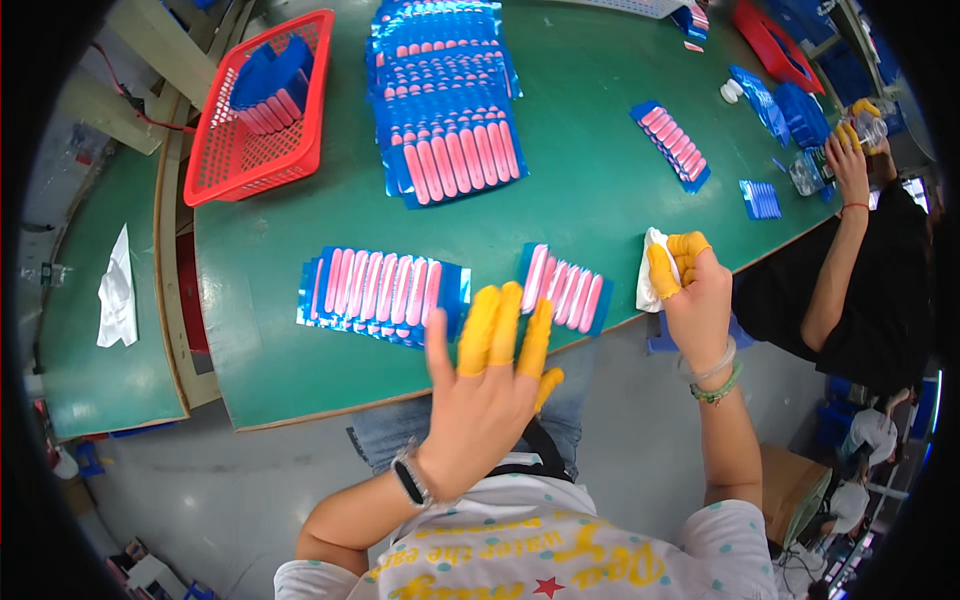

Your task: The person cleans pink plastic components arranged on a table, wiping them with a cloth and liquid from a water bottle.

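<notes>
My left hand (485,380), with yellow finger cots on several fingers, spreads its fingers at the near edge of a blue sheet with pink rounded strips (568,290). I cannot tell whether the fingertips press on that sheet or hover over it. Left of it lies a small stack of similar blue sheets with pink strips (380,290), slightly fanned. My right hand (695,290), also in yellow finger cots, is closed around a crumpled white cloth (652,270) by the table's front edge, to the right of the sheet.
On the green table (300,390), a long overlapping pile of the sheets (450,110) runs toward the back. A red basket (255,165) at the left holds more. A single sheet (672,145) lies right. A co-worker's hands (850,150) hold a clear container at far right.
</notes>
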Tool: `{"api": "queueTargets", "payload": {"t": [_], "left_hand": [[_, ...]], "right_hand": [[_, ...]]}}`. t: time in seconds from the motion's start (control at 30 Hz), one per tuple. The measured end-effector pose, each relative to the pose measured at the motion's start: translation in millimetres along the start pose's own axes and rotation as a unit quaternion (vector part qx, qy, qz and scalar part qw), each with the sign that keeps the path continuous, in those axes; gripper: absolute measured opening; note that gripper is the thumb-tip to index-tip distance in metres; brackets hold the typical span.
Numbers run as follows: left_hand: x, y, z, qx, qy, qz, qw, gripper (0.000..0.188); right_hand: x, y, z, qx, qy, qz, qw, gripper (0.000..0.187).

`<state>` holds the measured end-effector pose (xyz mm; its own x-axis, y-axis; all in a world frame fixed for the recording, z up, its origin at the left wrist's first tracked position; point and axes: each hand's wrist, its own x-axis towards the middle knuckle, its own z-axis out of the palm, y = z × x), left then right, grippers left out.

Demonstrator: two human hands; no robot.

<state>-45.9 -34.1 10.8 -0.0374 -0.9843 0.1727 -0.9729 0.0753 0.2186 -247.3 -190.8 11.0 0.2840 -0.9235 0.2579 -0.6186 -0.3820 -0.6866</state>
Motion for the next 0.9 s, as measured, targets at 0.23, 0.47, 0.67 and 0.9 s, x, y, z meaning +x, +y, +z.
{"api": "queueTargets", "payload": {"t": [0.23,0.47,0.67,0.9], "left_hand": [[-35,-50,-54,0.091,0.118,-0.182,0.972,0.06],[42,-43,-43,0.124,0.097,-0.139,0.978,0.063],[53,-19,-24,0.075,0.058,-0.075,0.993,0.062],[19,9,-3,-0.015,-0.016,0.043,0.999,0.06]], "right_hand": [[5,-9,24,0.167,0.032,0.029,0.985,0.017],[0,-4,31,0.156,0.061,0.012,0.986,0.019],[-2,-5,28,0.159,0.062,-0.001,0.985,0.018],[25,-36,18,0.145,-0.099,-0.019,0.984,0.019]]}}
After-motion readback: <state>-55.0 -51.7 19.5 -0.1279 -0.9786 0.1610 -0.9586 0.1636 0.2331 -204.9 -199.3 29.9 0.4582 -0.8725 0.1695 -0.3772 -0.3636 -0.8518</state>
